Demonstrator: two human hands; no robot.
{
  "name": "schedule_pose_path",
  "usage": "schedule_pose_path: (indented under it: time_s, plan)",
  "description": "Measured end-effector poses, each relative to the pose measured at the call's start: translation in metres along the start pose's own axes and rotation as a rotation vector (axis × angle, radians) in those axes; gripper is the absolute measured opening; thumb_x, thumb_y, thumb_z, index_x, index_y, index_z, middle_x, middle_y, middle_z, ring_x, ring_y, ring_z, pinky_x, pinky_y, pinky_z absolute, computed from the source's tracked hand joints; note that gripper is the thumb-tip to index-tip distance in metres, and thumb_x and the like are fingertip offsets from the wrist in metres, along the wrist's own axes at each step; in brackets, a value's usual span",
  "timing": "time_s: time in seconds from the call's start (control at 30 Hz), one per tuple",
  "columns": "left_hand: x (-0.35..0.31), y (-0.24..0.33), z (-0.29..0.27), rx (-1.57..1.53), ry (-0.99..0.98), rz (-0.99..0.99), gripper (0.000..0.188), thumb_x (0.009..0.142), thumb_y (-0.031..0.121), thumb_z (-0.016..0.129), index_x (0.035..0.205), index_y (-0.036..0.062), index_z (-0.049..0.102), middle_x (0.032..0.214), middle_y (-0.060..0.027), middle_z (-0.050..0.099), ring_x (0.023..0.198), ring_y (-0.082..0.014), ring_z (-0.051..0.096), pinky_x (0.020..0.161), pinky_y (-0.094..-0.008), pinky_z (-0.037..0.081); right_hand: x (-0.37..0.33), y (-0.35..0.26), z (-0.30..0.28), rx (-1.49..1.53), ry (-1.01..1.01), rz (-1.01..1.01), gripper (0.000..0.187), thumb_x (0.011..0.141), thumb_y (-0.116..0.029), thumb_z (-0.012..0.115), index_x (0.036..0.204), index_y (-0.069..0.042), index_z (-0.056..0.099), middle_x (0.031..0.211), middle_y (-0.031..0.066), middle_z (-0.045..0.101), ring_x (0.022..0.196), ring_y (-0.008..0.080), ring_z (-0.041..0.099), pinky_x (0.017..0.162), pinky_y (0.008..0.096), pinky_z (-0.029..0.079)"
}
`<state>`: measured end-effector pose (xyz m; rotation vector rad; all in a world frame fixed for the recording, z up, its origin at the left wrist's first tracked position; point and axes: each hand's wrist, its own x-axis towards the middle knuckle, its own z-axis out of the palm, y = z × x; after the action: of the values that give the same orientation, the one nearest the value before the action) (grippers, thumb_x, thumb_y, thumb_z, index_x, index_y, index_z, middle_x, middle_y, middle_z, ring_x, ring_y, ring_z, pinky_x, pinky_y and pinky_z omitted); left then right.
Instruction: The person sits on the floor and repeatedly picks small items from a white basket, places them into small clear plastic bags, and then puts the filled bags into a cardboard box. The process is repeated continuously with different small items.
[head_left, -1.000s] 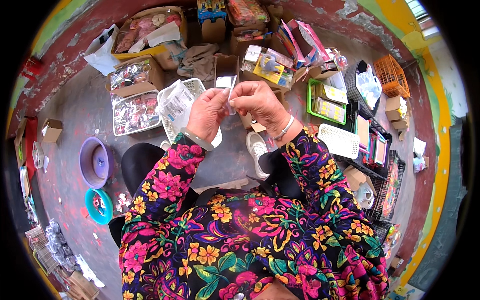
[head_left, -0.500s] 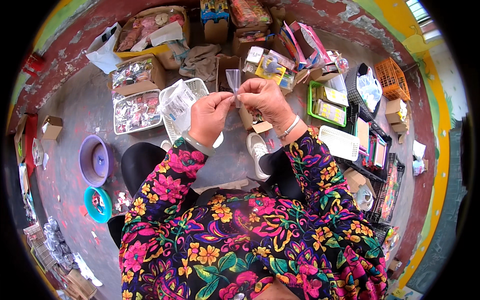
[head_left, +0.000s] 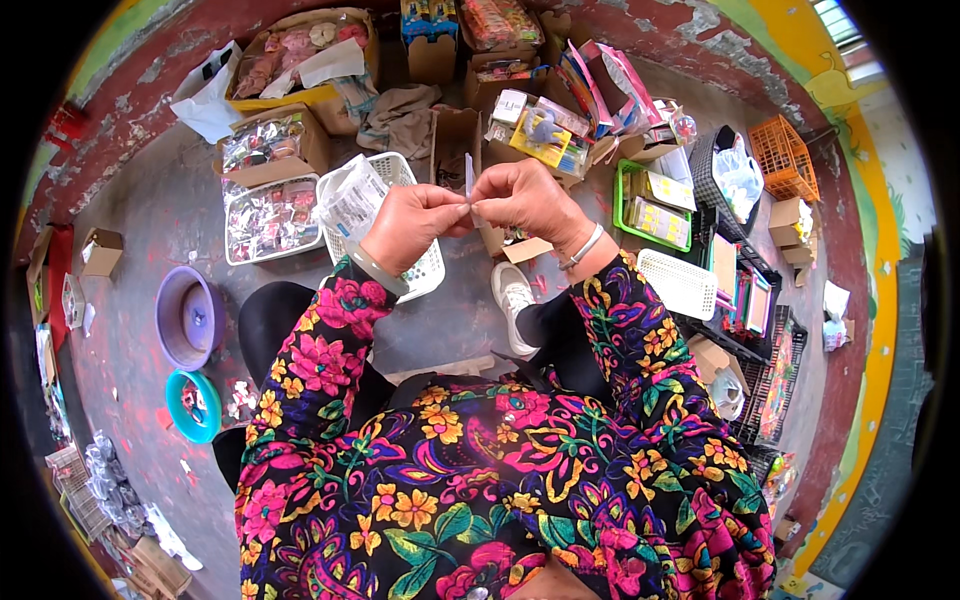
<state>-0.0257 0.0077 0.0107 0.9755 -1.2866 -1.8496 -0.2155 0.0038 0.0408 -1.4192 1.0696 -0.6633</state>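
Basically fingertip-to-fingertip: left hand [head_left: 402,228] and right hand [head_left: 532,207] pinch translucent plastic piece [head_left: 469,174] upright, off right edge of white basket [head_left: 428,272].

A black long-sleeved blouse [head_left: 480,480] is covered in a dense, bright print: hot-pink blooms, smaller yellow-orange flowers, green leaves and purple-blue paisley swirls, running on down both sleeves [head_left: 325,355]. A shiny round button [head_left: 478,593] shows at the bottom edge. The left hand [head_left: 410,225] has a thick, pale grey-green bangle [head_left: 378,270] at the wrist; the right hand [head_left: 530,205], a slim silvery bracelet [head_left: 583,248]. Below are plain black trousers [head_left: 275,325] and a white lace-up sneaker [head_left: 515,300].
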Motion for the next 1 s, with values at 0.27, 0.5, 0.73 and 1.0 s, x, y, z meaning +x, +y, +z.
schedule_pose_path:
  time_s: [0.27,0.5,0.73,1.0]
  plan:
    - [0.001,-0.008,0.006,-0.109,0.104,0.035,0.015,0.081,0.006,0.060,0.087,-0.0074,0.063,0.078,-0.0086,0.064,0.068,-0.0118,0.061,0.065,-0.0227,0.051,0.002,-0.002,0.010,-0.266,0.144,-0.124,0.012,0.064,-0.006,0.062,0.071,0.003,0.062,0.060,0.0079,0.059,0.056,0.0086,0.052,0.054,0.0239,0.044]
    - [0.007,-0.013,0.005,-0.244,0.078,0.046,0.017,0.083,0.006,0.059,0.093,-0.0073,0.062,0.086,-0.0109,0.064,0.075,-0.0148,0.063,0.070,-0.0255,0.053,0.001,0.000,0.010,-0.172,0.191,-0.121,0.011,0.068,-0.007,0.062,0.073,0.003,0.062,0.064,0.0025,0.059,0.058,0.0062,0.052,0.053,0.0206,0.043]
    - [0.006,-0.004,0.003,-0.149,0.020,0.009,0.019,0.085,0.006,0.056,0.097,-0.0093,0.060,0.088,-0.0140,0.063,0.079,-0.0201,0.064,0.076,-0.0292,0.053,-0.001,-0.006,-0.001,0.062,0.065,0.070,0.013,0.072,-0.008,0.062,0.080,0.002,0.061,0.067,0.0000,0.057,0.057,0.0047,0.050,0.051,0.0183,0.040]
    - [0.004,-0.005,0.001,-0.135,0.052,-0.009,0.017,0.083,0.005,0.058,0.092,-0.0089,0.061,0.084,-0.0139,0.064,0.076,-0.0200,0.064,0.074,-0.0295,0.054,0.003,0.004,0.011,-0.246,0.153,-0.169,0.010,0.068,-0.007,0.061,0.072,0.003,0.061,0.059,0.0052,0.057,0.055,0.0090,0.052,0.052,0.0241,0.044]
